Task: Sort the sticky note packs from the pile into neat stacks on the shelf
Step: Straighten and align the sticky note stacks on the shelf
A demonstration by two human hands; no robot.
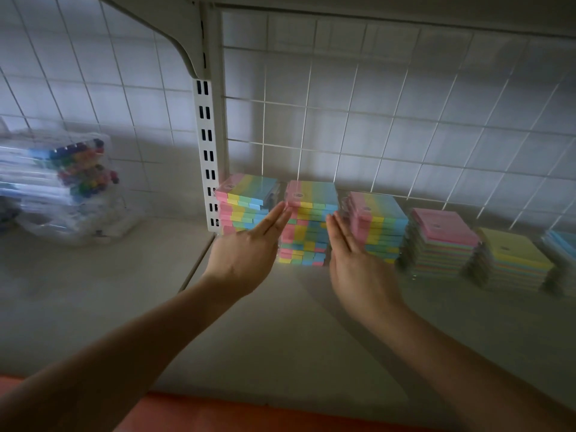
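White wire grid [358, 126] backs the shelf [280, 322]. At 9 o'clock sits a bag of markers [71, 182]. Left hand [246, 254] and right hand [358, 263], fingers straight, press either side of the middle sticky note stack [307, 226]; more stacks [442, 244] extend toward 3 o'clock.

Pale shelf [280, 322] bearing sticky-note stacks [307, 226]

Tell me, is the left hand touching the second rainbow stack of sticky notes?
Touching. In the head view, the left hand's straight fingers end right on the top left corner of the second rainbow stack, with no gap showing.
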